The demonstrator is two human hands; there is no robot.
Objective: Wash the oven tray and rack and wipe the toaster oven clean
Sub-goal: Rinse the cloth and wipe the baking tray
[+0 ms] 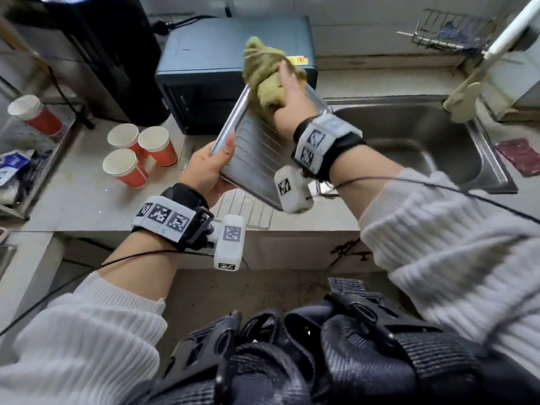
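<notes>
While the left hand (204,168) grips the tilted oven tray (257,159) by its left edge, thumb over the rim, above the counter beside the sink (423,135), the right hand (292,97), fingers closed around a yellow-green cloth (266,74), presses it on the tray's far end.

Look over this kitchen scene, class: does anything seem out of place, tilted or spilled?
Nothing is spilled. The oven tray is tilted above the counter, but only because the left hand holds it while the right hand wipes it with a cloth. The wire rack lies flat beneath; the paper cups stand upright.
</notes>
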